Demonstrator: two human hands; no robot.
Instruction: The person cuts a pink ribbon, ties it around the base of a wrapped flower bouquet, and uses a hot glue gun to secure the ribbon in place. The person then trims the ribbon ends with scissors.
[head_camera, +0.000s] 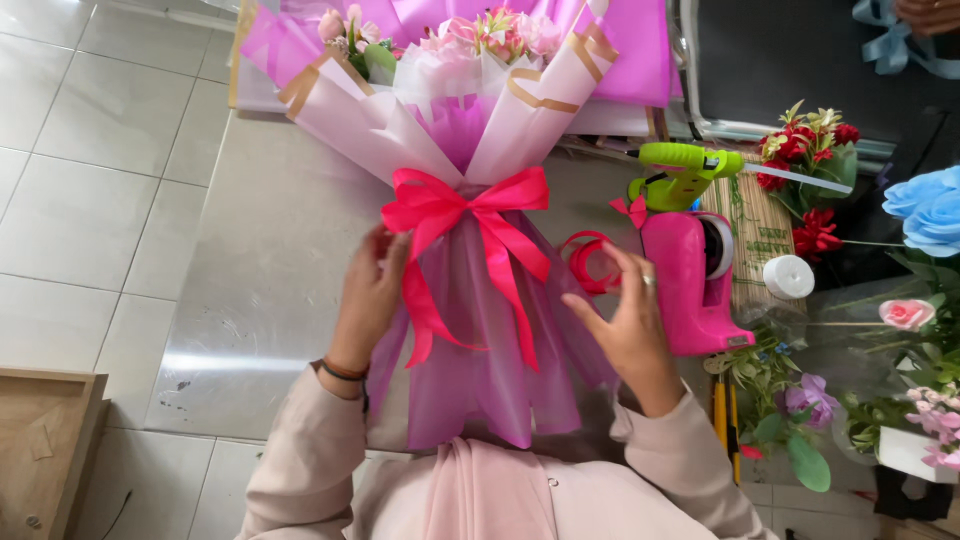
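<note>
A flower bouquet wrapped in pink and white paper lies on the grey table, blooms pointing away from me. A bright pink ribbon bow is tied round its neck, tails hanging over the magenta lower wrap. My left hand grips the left side of the wrap just below the bow. My right hand hovers at the right of the wrap, fingers spread, beside a small coil of pink ribbon; whether it touches the coil is unclear.
A pink tape dispenser stands right of my right hand, a green glue gun behind it. Red, blue and pink artificial flowers crowd the right side. A white roll lies nearby. Another person's hand shows top right.
</note>
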